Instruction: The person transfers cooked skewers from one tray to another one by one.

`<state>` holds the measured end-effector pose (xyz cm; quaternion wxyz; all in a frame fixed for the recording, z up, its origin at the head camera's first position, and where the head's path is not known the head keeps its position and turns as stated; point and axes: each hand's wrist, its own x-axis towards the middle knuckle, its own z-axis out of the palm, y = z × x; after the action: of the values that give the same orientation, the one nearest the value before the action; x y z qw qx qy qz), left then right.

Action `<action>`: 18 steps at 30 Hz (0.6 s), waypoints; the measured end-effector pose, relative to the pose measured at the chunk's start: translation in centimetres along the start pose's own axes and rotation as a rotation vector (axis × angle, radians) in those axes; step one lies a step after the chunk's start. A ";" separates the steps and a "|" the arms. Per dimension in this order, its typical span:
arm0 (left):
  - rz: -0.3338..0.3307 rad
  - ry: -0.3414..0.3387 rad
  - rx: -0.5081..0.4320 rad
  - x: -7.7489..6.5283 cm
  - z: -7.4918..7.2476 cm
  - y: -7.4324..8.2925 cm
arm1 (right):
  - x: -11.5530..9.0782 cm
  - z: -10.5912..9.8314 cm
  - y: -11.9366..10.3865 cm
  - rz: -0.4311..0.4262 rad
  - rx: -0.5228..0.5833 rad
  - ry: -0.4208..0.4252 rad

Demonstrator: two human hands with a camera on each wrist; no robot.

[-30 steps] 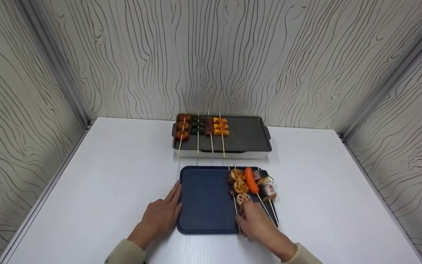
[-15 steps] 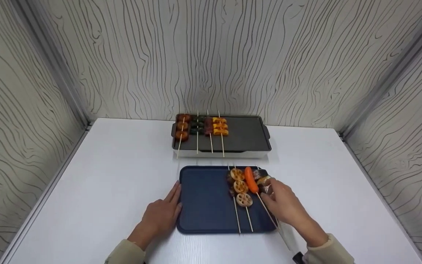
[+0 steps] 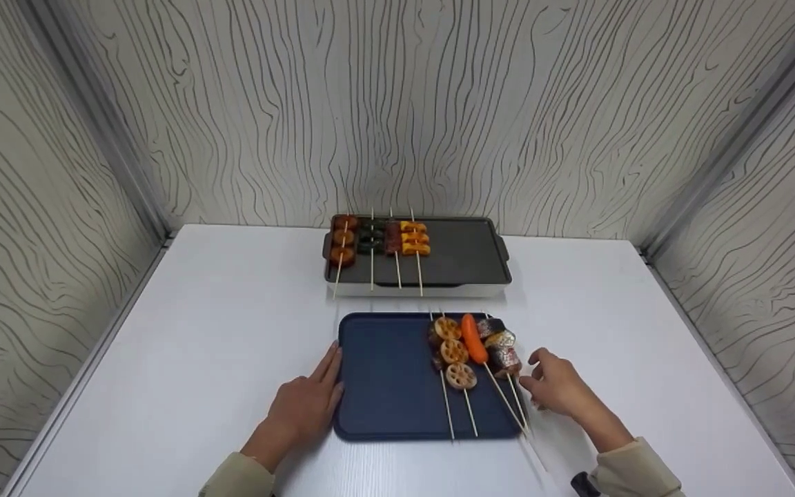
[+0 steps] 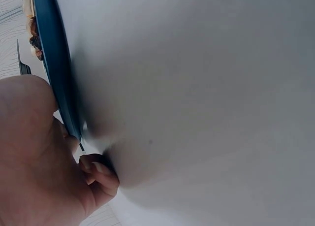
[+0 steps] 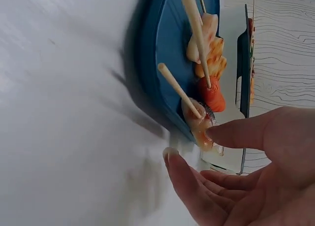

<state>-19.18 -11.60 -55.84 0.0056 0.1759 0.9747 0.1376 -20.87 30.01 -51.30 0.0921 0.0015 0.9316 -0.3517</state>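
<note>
Along the left edge of a dark blue tray (image 3: 384, 386) lies my left hand (image 3: 304, 407), touching its side. My right hand (image 3: 560, 383) is just off the tray's right edge, thumb and fingers apart with nothing between them. Closest to it is a skewer of silvery-skinned chunks (image 3: 506, 357), which in the right wrist view shows pale orange flesh (image 5: 199, 130) by my thumb. Beside it on the tray lie an orange sausage skewer (image 3: 473, 339), a lotus root skewer (image 3: 454, 352) and a dark skewer (image 3: 436, 361) partly hidden under the lotus root.
Behind the tray stands a dark griddle plate (image 3: 463, 252) on a white base. Its left half bears skewers of round brown pieces (image 3: 344, 238), dark green pieces (image 3: 371, 236), reddish meat (image 3: 393, 238) and yellow pieces (image 3: 415, 238). Wood-patterned walls (image 3: 397, 110) enclose the white table (image 3: 232, 304).
My right hand has gone from the lotus root skewer to the silvery-skinned skewer, then off past the tray's right edge. My left hand stays at the tray's left side.
</note>
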 end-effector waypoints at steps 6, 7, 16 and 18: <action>-0.004 -0.002 -0.001 0.1 0.1 -0.1 | 0.1 0.2 0.6 0.047 0.158 -0.078; -0.004 -0.003 -0.002 0.1 0.1 -0.1 | 0.1 0.3 0.8 0.043 0.165 -0.083; 0.004 0.001 -0.011 0.1 0.3 -0.2 | 0.7 0.4 1.6 -0.020 0.161 -0.133; 0.004 0.001 -0.013 0.1 0.3 -0.2 | 0.8 0.4 1.7 -0.018 0.166 -0.143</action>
<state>-19.35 -11.68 -56.22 0.0058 0.1778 0.9734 0.1443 -21.53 30.98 -52.80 0.1547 -0.0243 0.8903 -0.4276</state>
